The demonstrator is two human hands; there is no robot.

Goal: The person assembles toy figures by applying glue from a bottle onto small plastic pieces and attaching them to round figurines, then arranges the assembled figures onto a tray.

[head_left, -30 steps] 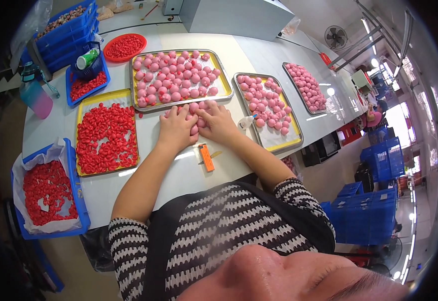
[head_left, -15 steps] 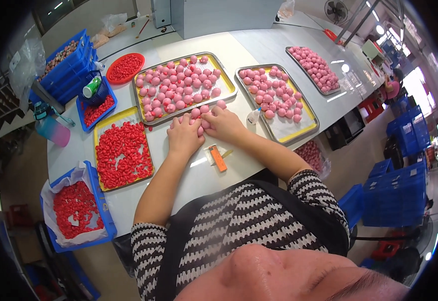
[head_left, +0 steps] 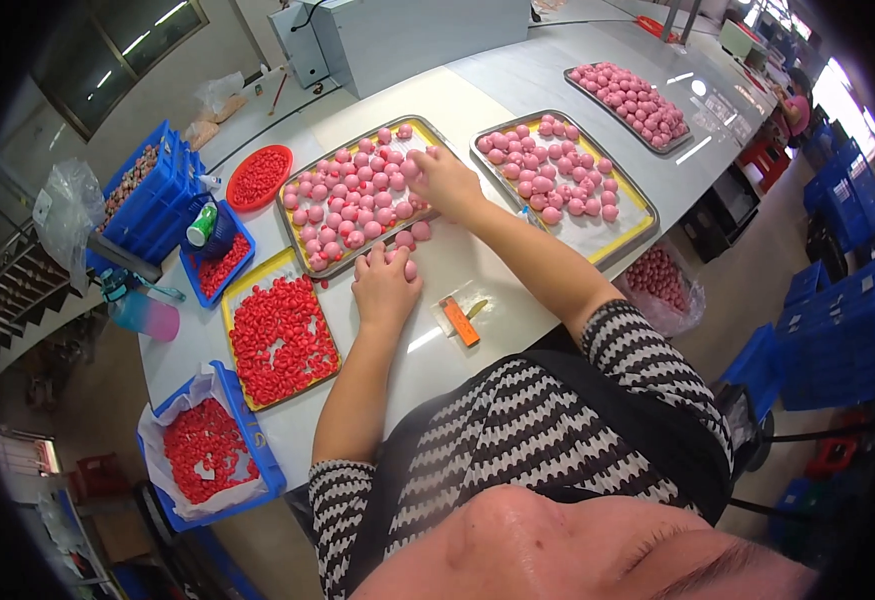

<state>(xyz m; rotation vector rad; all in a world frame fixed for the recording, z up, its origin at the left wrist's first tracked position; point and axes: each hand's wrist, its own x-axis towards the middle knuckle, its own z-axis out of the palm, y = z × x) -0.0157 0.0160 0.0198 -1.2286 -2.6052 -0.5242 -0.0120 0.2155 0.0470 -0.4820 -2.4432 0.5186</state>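
A long white table [head_left: 517, 90] carries everything, with a grey box-shaped machine [head_left: 407, 35] standing at its far edge. In front of the person sits a metal tray [head_left: 309, 262] lined in yellow and filled with pink balls [head_left: 352, 200], and to its right a second tray [head_left: 637, 222] holds fewer of the same balls over a bare yellow patch; a third tray [head_left: 625, 100] of pink balls lies farther along the table. To the left, a yellow tray [head_left: 279, 335] is heaped with small red pieces, and a blue bin [head_left: 247, 450] lined with white plastic holds more of them near the table's near corner. Beyond these stand a blue crate [head_left: 152, 195], a smaller blue bin [head_left: 219, 268] with a green can in it, and a round red dish [head_left: 257, 177] of red pieces. The right hand [head_left: 442, 180] reaches over the near right corner of the first tray, its grip curled among the balls there; whether it pinches one I cannot tell. The left hand [head_left: 385, 288] rests flat on the table just below that tray, fingers spread toward a few loose pink balls [head_left: 407, 238] lying off the tray, fingertips touching the nearest. A small orange tool [head_left: 460, 321] lies on the table just right of the left hand.
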